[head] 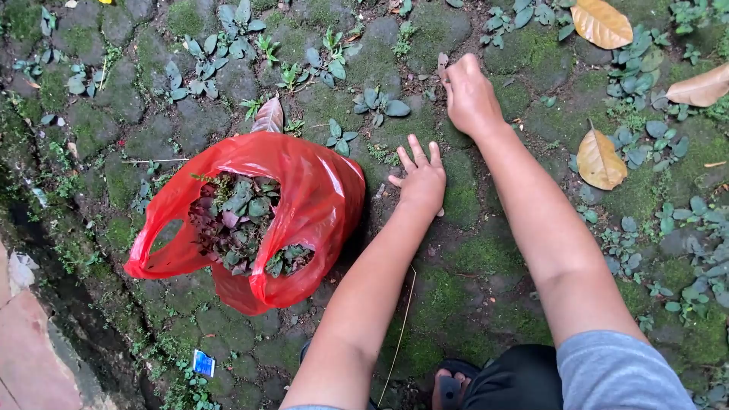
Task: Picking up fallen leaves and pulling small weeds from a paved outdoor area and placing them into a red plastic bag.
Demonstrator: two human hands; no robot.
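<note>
My left hand (420, 178) rests flat on the mossy stone ground, fingers spread, just right of a red plastic bag (319, 197). The bag stands open and holds pulled weeds (239, 220) with green and purple leaves. My right hand (469, 95) reaches farther out, fingers curled down against the ground beside a small dry brown leaf (442, 64); whether it grips anything I cannot tell. Small leafy weeds (380, 102) grow in the stone joints just left of it.
Mossy cobblestones (486, 250) cover the ground. More weeds (220, 38) grow at the top left and along the right side (683, 220). Dry yellow leaves (600, 159) lie at the right. A dirt gutter (68, 304) and pink paving (30, 349) run along the bottom left.
</note>
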